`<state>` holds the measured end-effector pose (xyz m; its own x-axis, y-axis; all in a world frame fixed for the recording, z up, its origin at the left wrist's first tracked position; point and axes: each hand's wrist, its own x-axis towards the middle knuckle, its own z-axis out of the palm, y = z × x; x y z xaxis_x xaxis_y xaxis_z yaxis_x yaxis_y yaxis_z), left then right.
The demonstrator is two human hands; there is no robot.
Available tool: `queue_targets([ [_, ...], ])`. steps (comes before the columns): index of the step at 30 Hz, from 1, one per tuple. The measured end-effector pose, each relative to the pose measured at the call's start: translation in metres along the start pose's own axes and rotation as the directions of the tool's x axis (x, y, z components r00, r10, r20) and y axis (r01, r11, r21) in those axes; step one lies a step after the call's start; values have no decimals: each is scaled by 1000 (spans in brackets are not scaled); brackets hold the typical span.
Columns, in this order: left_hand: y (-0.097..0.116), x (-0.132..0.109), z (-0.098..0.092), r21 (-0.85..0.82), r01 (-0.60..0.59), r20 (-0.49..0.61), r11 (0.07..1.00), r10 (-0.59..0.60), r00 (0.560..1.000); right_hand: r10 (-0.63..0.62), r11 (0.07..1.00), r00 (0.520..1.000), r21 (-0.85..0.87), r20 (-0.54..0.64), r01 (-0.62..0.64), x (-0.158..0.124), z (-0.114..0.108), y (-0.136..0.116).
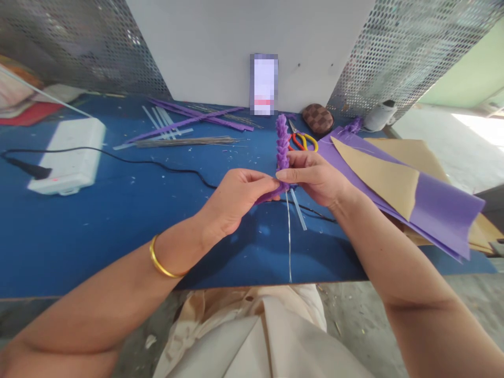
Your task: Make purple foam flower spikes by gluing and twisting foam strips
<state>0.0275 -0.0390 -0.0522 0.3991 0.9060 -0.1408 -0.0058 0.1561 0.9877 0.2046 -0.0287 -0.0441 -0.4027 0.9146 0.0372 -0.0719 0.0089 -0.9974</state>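
Purple twisted strip [282, 149] — pinched in a narrow grip by the fingertips of the left hand [236, 202] and right hand [315, 178] — above a hanging thin wire [289, 236].

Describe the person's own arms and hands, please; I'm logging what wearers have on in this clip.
Both forearms are bare, with no gloves on the left hand or the right hand. A plain gold bangle circles the left wrist; the right wrist shows no band or watch. A cream garment shows below the arms, with no sleeve of it in view.
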Motion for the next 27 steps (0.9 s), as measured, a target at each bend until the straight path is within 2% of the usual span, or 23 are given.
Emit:
queue_targets([
  [8, -1, 0, 0, -21, 4, 7, 1000, -4, 1000, -4, 1000, 1000, 1, -24, 4, -2, 8, -1],
  [14, 1, 0, 0, -39, 6, 31, 999, -5, 1000, -33, 996, 991, -85, -128, 22, -2, 11, 2],
  [19, 0, 0, 0, 37, -9, -18, 999, 10, 1000, -25, 997, 977, -83, -213, 7, -2, 16, 6],
  [27, 1, -1, 2, 3, 22, -41, 1000, -22, 999, 10, 989, 986, -142, -166, -34, -3, 15, 3],
])
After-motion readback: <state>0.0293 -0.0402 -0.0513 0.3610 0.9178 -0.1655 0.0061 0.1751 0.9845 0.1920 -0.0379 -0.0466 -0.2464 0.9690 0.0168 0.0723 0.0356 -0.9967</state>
